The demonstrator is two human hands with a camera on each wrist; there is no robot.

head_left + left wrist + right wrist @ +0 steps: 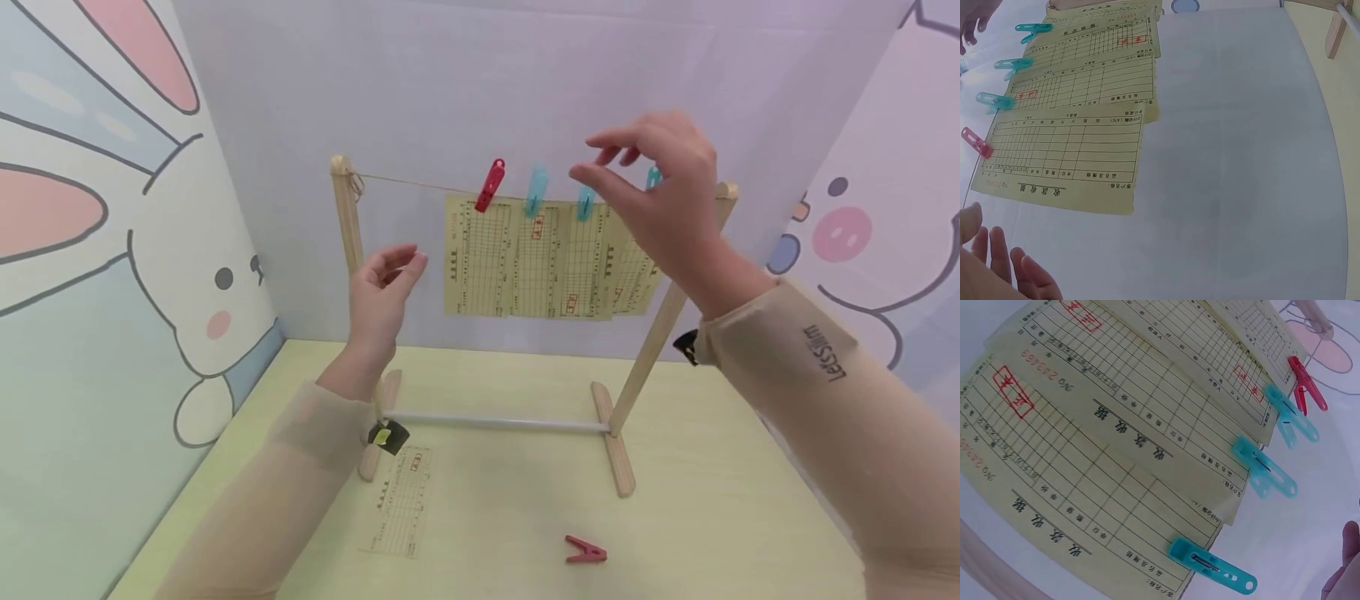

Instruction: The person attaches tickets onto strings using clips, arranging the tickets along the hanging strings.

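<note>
Several yellow printed forms [525, 258] hang from a string [412, 183] on a wooden rack [345, 225]. A red peg [490, 185] and three teal pegs [536, 190] clip them to the string. My right hand [592, 158] is raised just in front of the string by the right-hand teal pegs, thumb and fingers apart, holding nothing. My left hand [401, 260] hovers, relaxed and holding nothing, beside the left post. In the right wrist view the teal pegs [1264, 467] and red peg [1307, 384] are close up. The left wrist view shows the forms [1072, 144] and my fingers [1022, 275].
One loose form [401, 500] lies flat on the pale green table [712, 517] in front of the rack. A second red peg [585, 550] lies near the front. Cartoon wall panels close in the left, back and right sides.
</note>
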